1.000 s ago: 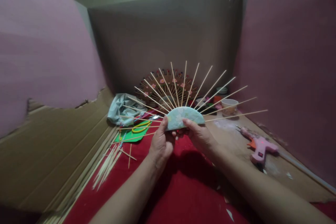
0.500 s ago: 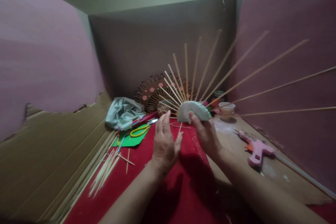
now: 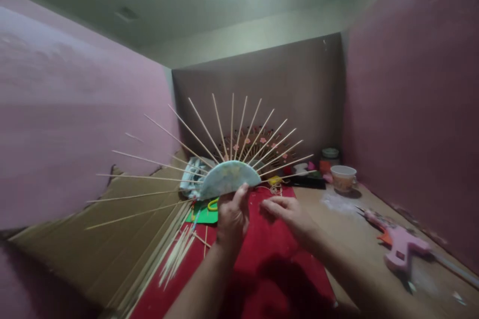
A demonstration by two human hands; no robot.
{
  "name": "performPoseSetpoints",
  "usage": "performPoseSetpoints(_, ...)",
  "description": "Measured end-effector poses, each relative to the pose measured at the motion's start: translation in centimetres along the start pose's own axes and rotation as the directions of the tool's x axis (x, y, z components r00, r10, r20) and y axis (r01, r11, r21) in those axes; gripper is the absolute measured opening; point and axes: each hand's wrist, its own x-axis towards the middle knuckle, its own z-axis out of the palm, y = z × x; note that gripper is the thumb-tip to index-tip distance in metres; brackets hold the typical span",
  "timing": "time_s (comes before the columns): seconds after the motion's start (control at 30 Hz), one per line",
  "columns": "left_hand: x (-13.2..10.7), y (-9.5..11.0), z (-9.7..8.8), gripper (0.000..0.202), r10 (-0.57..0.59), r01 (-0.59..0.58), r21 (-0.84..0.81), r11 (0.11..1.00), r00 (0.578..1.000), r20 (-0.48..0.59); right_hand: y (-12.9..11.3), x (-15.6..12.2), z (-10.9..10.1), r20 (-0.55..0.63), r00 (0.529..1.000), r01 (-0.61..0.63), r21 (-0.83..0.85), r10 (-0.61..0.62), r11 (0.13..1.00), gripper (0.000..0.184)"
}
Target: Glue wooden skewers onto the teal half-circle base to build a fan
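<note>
My left hand (image 3: 232, 219) grips the lower edge of a pale half-round piece (image 3: 230, 179), its thumb resting on the near face. Thin wooden sticks (image 3: 202, 132) fan out from the curved edge of that piece. Apart from it, to the right, my right hand (image 3: 282, 209) hovers over the red cloth (image 3: 269, 269). Its fingers reach loosely to the left, with nothing visible in them.
Loose sticks (image 3: 177, 254) lie at the left near green paper (image 3: 202, 213) and yellow-handled scissors (image 3: 213, 204). A decorated fan-shaped piece (image 3: 262, 142) stands behind. On the right are a cup (image 3: 343, 179) and a pink glue gun (image 3: 402, 246). Cardboard (image 3: 75, 239) leans at left.
The half-round piece has passed from my right hand to my left and turned, its sticks now fanning toward the left too. My right hand has let go. The camera view has tilted up.
</note>
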Motion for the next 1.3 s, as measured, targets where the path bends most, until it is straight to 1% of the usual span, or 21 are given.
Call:
performPoseSetpoints(0.03, -0.3, -0.4, 0.3, 0.036, 0.039, -0.039, -0.028, 0.999, 0.999, 0.028, 0.4, 0.0, 0.1, 0.012, 0.999, -0.035, 0.146, 0.034, 0.989, 0.024)
performPoseSetpoints(0.1, -0.7, -1.4, 0.7, 0.038, 0.03, -0.022, -0.082, 0.996, 0.995, 0.096, 1.0, 0.3, 0.4, -0.006, 1.0, -0.025, 0.406, 0.03, 0.914, 0.037)
performPoseSetpoints(0.17, -0.9, -2.0, 0.8, 0.035, -0.051, 0.068, -0.118, 0.991, 0.988, 0.145, 1.0, 0.6, 0.5, -0.033, 0.999, -0.002, 0.544, 0.024, 0.839, 0.035)
performPoseSetpoints(0.23, -0.7, -2.1, 0.6, 0.029, -0.15, 0.168, -0.13, 0.977, 0.98, 0.132, 0.7, 0.9, 0.3, -0.085, 0.995, 0.014, 0.592, 0.046, 0.806, 0.03)
performPoseSetpoints(0.3, -0.2, -1.8, 0.2, 0.021, -0.219, 0.224, -0.137, 0.965, 0.975, 0.049, 0.4, 1.0, -0.2, -0.134, 0.988, 0.02, 0.605, 0.077, 0.796, 0.028)
performPoseSetpoints(0.37, 0.5, -1.5, -0.1, 0.016, -0.207, 0.197, -0.142, 0.97, 0.976, -0.063, 0.3, 1.1, -0.6, -0.152, 0.984, 0.015, 0.603, 0.097, 0.797, 0.028)
performPoseSetpoints(0.4, 0.8, -1.5, -0.2, 0.015, -0.194, 0.178, -0.148, 0.973, 0.976, -0.097, 0.3, 1.1, -0.7, -0.155, 0.983, 0.013, 0.603, 0.102, 0.798, 0.029)
performPoseSetpoints(0.43, 0.9, -1.5, -0.2, 0.014, -0.186, 0.167, -0.157, 0.973, 0.976, -0.117, 0.3, 1.0, -0.7, -0.156, 0.983, 0.016, 0.604, 0.099, 0.797, 0.03)
performPoseSetpoints(0.5, 0.9, -1.9, -0.2, 0.014, -0.198, 0.176, -0.176, 0.969, 0.973, -0.119, 0.5, 0.9, -0.4, -0.149, 0.985, 0.025, 0.608, 0.083, 0.794, 0.033)
performPoseSetpoints(0.6, 0.4, -2.6, 0.0, 0.009, -0.251, 0.229, -0.192, 0.954, 0.963, -0.098, 0.9, 0.7, 0.1, -0.141, 0.986, 0.017, 0.595, 0.084, 0.803, 0.032)
performPoseSetpoints(0.67, 0.2, -2.7, 0.2, 0.006, -0.267, 0.242, -0.211, 0.947, 0.958, -0.101, 1.0, 0.6, 0.2, -0.156, 0.984, 0.019, 0.587, 0.091, 0.809, 0.031)
performPoseSetpoints(0.77, 0.3, -2.6, 0.3, 0.015, -0.274, 0.236, -0.238, 0.942, 0.951, -0.14, 1.2, 0.5, 0.0, -0.193, 0.978, 0.051, 0.587, 0.079, 0.808, 0.031)
performPoseSetpoints(0.87, 0.6, -2.6, 0.2, 0.017, -0.304, 0.255, -0.262, 0.931, 0.938, -0.166, 1.0, 0.4, -0.2, -0.187, 0.98, 0.056, 0.572, 0.064, 0.818, 0.03)
performPoseSetpoints(0.93, 0.6, -2.5, 0.2, 0.018, -0.316, 0.265, -0.288, 0.92, 0.937, -0.148, 0.8, 0.4, -0.2, -0.164, 0.986, 0.061, 0.555, 0.038, 0.83, 0.031)
performPoseSetpoints(1.03, 0.6, -2.3, 0.2, 0.022, -0.326, 0.288, -0.328, 0.9, 0.943, -0.066, 0.4, 0.4, -0.2, -0.134, 0.991, 0.087, 0.513, -0.021, 0.854, 0.034)
performPoseSetpoints(1.1, 0.7, -2.0, 0.1, 0.024, -0.345, 0.312, -0.342, 0.886, 0.938, -0.036, 0.0, 0.3, -0.4, -0.141, 0.989, 0.103, 0.427, -0.046, 0.898, 0.035)
performPoseSetpoints(1.2, 0.8, -1.4, 0.1, 0.025, -0.376, 0.332, -0.354, 0.875, 0.924, -0.064, -0.8, -0.2, -0.9, -0.146, 0.985, 0.11, 0.164, -0.086, 0.98, 0.03)
performPoseSetpoints(1.23, 0.8, -1.3, 0.1, 0.027, -0.384, 0.335, -0.36, 0.871, 0.92, -0.073, -1.1, -0.4, -1.0, -0.143, 0.985, 0.115, 0.087, -0.102, 0.99, 0.026)
performPoseSetpoints(1.3, 0.7, -1.0, 0.2, 0.03, -0.389, 0.335, -0.38, 0.862, 0.918, -0.076, -1.7, -0.9, -1.0, -0.137, 0.982, 0.135, 0.012, -0.132, 0.991, 0.016)
